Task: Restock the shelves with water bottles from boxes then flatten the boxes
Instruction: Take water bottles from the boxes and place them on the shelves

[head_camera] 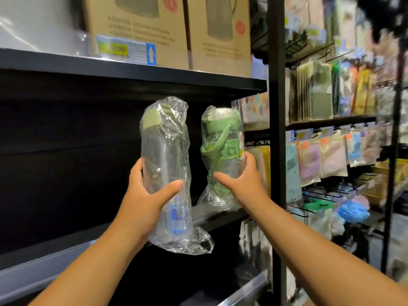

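Head view has us mid-restock, left hand (144, 193) gripping a clear bagged bottle (164, 164), right hand (240, 180) a green one (221, 149), next needing them set upright on the dark shelf (220, 217).

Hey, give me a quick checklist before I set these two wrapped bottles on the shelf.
1. Left hand grips the clear bottle: ok, thumb and fingers wrap it.
2. Right hand grips the green bottle: ok.
3. Both bottles lid up: ok.
4. Tops below the upper shelf: ok.
5. Free room on the lower shelf: cannot tell, too dark.
6. Loose plastic bunched under the clear bottle: not ok, it may stand unevenly.
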